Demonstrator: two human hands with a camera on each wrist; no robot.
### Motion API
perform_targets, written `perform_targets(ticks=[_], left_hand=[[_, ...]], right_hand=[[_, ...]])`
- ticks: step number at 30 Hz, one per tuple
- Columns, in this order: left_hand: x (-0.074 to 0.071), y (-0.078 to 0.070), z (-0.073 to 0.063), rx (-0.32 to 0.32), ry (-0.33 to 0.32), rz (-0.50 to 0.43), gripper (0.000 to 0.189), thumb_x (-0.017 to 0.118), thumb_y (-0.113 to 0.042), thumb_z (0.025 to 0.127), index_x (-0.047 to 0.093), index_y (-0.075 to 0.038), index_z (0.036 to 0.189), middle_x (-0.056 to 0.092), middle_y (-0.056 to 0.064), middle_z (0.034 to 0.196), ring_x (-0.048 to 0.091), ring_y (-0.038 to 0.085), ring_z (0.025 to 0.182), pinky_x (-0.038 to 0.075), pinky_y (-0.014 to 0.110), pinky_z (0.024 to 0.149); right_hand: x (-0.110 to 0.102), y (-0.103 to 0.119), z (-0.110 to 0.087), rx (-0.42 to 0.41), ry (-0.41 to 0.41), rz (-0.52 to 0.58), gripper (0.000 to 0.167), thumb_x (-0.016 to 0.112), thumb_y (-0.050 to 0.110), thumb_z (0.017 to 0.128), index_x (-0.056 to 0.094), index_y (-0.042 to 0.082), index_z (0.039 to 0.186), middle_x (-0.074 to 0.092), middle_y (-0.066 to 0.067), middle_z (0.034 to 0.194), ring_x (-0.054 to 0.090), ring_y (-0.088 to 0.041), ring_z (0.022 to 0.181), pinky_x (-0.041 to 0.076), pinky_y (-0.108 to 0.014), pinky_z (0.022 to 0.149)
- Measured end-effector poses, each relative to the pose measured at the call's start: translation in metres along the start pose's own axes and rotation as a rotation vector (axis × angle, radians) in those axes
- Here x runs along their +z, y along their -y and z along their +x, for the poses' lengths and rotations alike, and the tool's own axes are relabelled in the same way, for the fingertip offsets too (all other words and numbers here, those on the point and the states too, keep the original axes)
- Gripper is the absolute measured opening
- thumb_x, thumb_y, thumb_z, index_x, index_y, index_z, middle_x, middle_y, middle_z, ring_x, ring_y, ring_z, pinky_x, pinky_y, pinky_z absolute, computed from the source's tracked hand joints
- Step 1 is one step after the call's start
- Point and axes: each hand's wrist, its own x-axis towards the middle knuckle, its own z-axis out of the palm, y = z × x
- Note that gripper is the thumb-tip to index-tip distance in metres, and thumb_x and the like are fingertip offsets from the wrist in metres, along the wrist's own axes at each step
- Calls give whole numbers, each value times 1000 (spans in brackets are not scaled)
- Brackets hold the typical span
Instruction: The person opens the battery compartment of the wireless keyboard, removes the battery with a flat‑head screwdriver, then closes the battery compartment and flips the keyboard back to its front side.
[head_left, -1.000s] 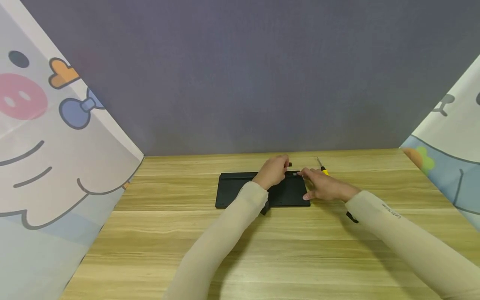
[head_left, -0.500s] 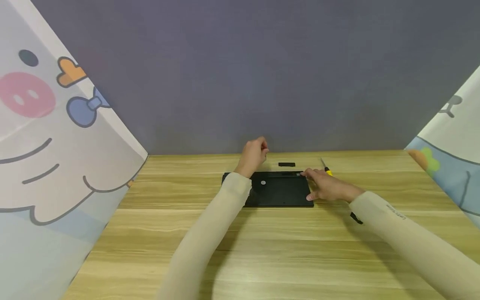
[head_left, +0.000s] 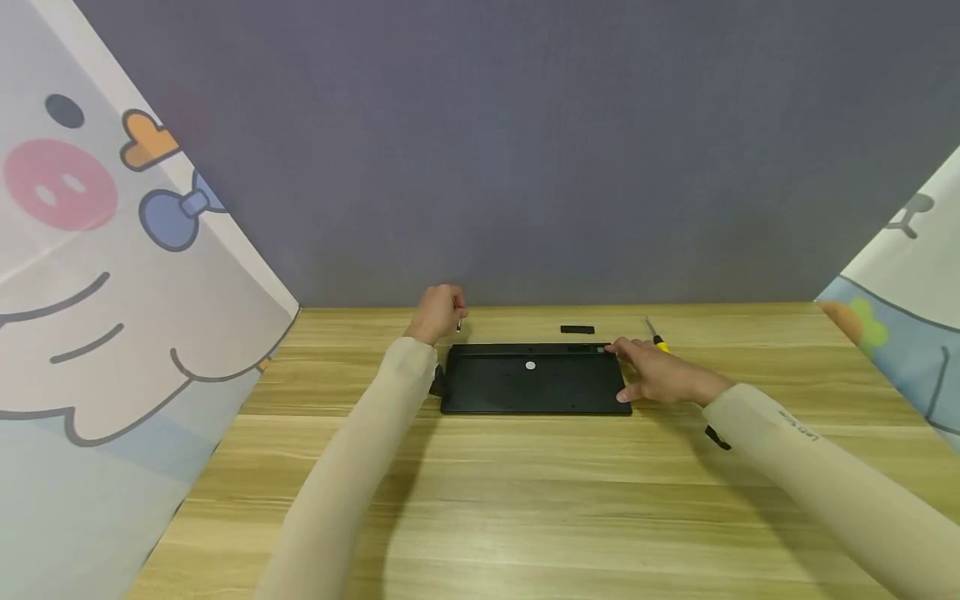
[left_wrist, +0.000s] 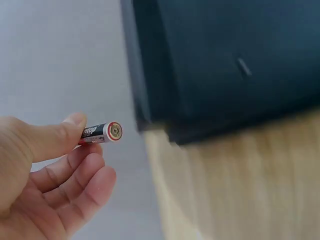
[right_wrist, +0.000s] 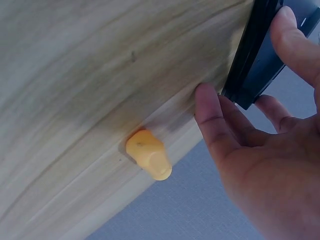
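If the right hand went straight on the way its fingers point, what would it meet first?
Likely the black slab; the right hand is at its right end, though exact contact is hard to judge.

screwdriver (head_left: 659,341), yellow and black, lies on the wood-grain worktop (head_left: 525,500). grey wall (head_left: 525,150) behind. left panel (head_left: 172,333): cartoon, pink snout (head_left: 60,185), blue bow (head_left: 182,208). right panel (head_left: 930,258) cropped, looks like another cartoon animal.

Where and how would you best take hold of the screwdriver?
Probably by its yellow handle, right hand coming down from above on the person's side. The screwdriver lies on the table, its thin shaft pointing toward the grey backdrop, so the thicker handle is the part nearer that hand.
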Motion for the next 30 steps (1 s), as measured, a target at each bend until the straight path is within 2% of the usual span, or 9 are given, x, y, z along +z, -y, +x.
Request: perform_targets(ticks=[7,12,19,23,30], left_hand=[[2,26,-1,-75,68,-11,6,66,-8,90,68,-4,87,64,11,93,58,23,74,49,37,68],[5,39,1,-131,107,-8,8,65,-11,91,68,-5,86,63,12,101,58,22,74,48,37,66],[6,38,4,-149,125,-13,7,67,-12,90,68,-6,86,65,11,95,60,22,74,49,37,68],[6,35,4,-152,132,-10,10,69,-12,88,68,-8,80,65,9,92,58,22,71,48,37,63],[9,34,4,-168,136,-16,10,69,-15,88,70,-5,84,65,9,90,57,24,75,47,37,67]], right_hand=[[2,0,1,7,1,3,73,76,27,81,37,-3,136,42,-32,134,34,-48,123,32,-60,95],[1,0,1,1,-6,-13,72,76,27,81,38,-2,134,43,-32,134,35,-48,123,32,-60,96],[0,0,0,6,-14,-21,72,76,27,81,38,-2,134,44,-32,132,35,-48,123,31,-60,96],[0,0,0,9,-8,-14,72,76,27,81,38,-2,134,45,-31,131,36,-47,122,32,-60,95],[1,-1,1,29,5,-3,73,76,29,81,37,-1,135,43,-30,132,35,-46,123,33,-59,96]])
